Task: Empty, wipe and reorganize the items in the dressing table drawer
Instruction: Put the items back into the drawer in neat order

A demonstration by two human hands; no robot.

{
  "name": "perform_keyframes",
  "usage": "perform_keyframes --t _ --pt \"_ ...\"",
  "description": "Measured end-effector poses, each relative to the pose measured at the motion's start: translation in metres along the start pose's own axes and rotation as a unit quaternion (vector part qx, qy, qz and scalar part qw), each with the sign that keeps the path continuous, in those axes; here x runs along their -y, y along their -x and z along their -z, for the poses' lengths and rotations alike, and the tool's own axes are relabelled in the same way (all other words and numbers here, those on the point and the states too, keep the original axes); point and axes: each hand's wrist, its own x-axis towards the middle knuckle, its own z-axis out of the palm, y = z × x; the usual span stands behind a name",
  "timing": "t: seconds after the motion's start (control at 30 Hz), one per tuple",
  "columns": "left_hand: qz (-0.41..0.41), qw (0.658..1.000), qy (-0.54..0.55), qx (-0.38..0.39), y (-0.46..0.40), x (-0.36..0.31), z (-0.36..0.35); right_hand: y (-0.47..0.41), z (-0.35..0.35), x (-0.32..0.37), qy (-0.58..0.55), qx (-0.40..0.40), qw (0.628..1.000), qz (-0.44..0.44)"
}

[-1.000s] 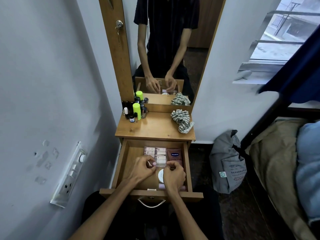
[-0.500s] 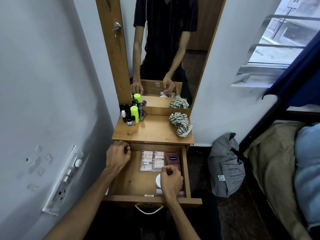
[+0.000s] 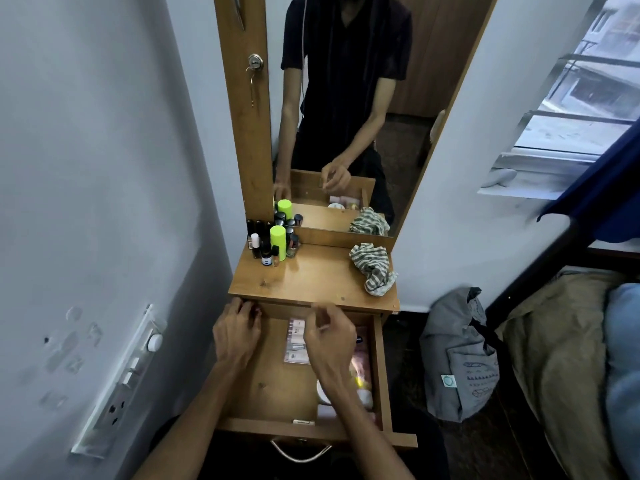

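The wooden drawer (image 3: 277,393) of the dressing table is pulled out. In it lie pink sachets (image 3: 296,341), a pink tube (image 3: 362,363), a white round jar (image 3: 321,393) and a pale pink item (image 3: 327,410) at the front. My left hand (image 3: 237,336) is at the drawer's back left corner, its curled fingertips tucked under the tabletop's (image 3: 311,282) front edge; what they hold is hidden. My right hand (image 3: 329,336) hovers over the sachets, blurred, fingers loosely curled with nothing visible in them.
On the tabletop, a cluster of small bottles around a neon green can (image 3: 278,242) stands at the back left and a striped cloth (image 3: 372,268) lies at the right. A mirror rises behind. A grey bag (image 3: 457,358) sits on the floor to the right, and a switch panel (image 3: 128,375) is on the left wall.
My left hand went from the drawer's middle to its back left corner and stays there. My right hand has lifted off the items at the drawer's right and moved up and back.
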Motion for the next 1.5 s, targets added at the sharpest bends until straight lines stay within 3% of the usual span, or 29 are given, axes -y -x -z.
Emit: perform_keyframes --t 0.23,0.47,0.7,0.93,1.13,1.3,1.5 --pt "0.023 0.998 0.045 -0.028 0.003 -0.002 0.005 -0.083 -0.044 0.064 0.073 0.028 0.991 0.108" --pt "0.002 0.994 0.084 -0.066 0.01 -0.002 0.011 -0.101 -0.065 0.054 0.155 0.044 0.984 0.072" --pt "0.006 0.993 0.091 -0.069 0.01 -0.002 0.012 -0.099 -0.084 0.054 0.198 0.088 0.963 0.158" --pt "0.02 0.992 0.096 -0.073 0.006 -0.001 0.01 -0.104 -0.095 0.054 0.221 0.078 0.957 0.168" --pt "0.019 0.992 0.101 -0.074 0.006 -0.001 0.011 -0.1 -0.094 0.05 0.177 0.058 0.968 0.168" --pt "0.017 0.993 0.1 -0.068 0.005 -0.001 0.015 -0.072 -0.075 0.042 0.08 -0.007 0.982 0.169" --pt "0.013 0.996 0.084 -0.015 0.004 0.007 0.008 -0.019 -0.072 0.008 0.03 0.031 0.99 0.138"
